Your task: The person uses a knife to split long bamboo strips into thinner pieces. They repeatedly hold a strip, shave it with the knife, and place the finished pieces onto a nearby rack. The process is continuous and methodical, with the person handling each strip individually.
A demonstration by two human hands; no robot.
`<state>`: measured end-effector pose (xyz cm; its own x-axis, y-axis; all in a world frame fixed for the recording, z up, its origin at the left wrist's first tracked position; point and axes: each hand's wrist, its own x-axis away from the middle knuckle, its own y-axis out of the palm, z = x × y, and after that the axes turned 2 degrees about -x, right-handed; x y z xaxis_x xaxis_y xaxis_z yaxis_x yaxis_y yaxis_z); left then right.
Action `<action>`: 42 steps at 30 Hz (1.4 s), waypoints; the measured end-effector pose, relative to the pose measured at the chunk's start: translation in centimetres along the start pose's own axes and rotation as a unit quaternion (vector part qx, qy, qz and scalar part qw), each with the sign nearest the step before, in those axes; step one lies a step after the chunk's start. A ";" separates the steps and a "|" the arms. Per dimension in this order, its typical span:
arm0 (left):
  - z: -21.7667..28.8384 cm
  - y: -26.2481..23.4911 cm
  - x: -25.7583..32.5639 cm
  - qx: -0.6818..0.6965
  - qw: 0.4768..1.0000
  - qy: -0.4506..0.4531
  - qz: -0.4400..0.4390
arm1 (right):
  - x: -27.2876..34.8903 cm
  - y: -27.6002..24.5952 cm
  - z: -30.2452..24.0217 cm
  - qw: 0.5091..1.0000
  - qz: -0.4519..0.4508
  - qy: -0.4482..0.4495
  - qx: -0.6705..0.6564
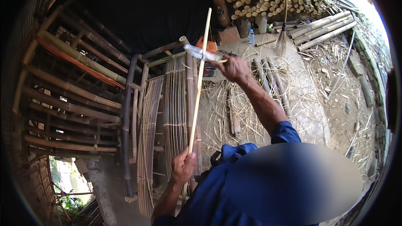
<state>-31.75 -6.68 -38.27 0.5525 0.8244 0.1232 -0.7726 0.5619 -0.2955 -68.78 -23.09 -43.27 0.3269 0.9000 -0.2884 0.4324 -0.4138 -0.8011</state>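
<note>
A long pale bamboo strip (195, 117) stands up from my left hand (183, 167), whose fingers are wrapped round its lower part. My right hand (235, 69) is stretched forward and closed on a knife with a wide, shiny blade (193, 52). That blade lies across the strip's upper part; whether it has cut in cannot be made out. Just beyond and left of the strip is a bamboo bench (175, 100) with narrow slats. A bundle of thin bamboo slats (149, 142) lies along its left side.
Bamboo shavings (217, 109) litter the floor. Cut poles are stacked (261, 2) at the back, with a blue bottle (251, 36), an orange bag (207, 45) and a broom (283, 42) nearby. Several short bamboo pieces (272, 79) lie beyond my right forearm. A bamboo frame (79, 88) fills the left.
</note>
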 end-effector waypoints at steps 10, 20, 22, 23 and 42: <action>-5.0 -1.8 11.5 -0.038 0.996 -0.082 0.014 | -5.1 -8.2 13.8 0.968 0.085 0.236 -0.016; -4.4 0.1 -5.8 0.182 0.973 -0.137 0.041 | 15.2 4.5 -6.1 0.960 -0.157 -0.226 -0.045; -4.2 -0.1 -5.3 0.194 0.972 -0.130 0.034 | 15.2 5.3 -6.1 0.963 -0.101 -0.229 -0.099; -3.2 0.2 -4.8 0.190 0.974 -0.119 0.022 | 13.9 5.0 -5.6 0.975 -0.105 -0.145 -0.132; -1.2 -3.1 9.5 -0.016 0.995 -0.093 -0.037 | -1.5 -2.0 8.6 0.992 -0.035 0.118 0.030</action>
<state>-23.70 -0.72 -37.33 0.5368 0.7813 0.3184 -0.7203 0.6209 -0.3093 -77.33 -22.44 -45.78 0.4884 0.8662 -0.1057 0.4132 -0.3362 -0.8463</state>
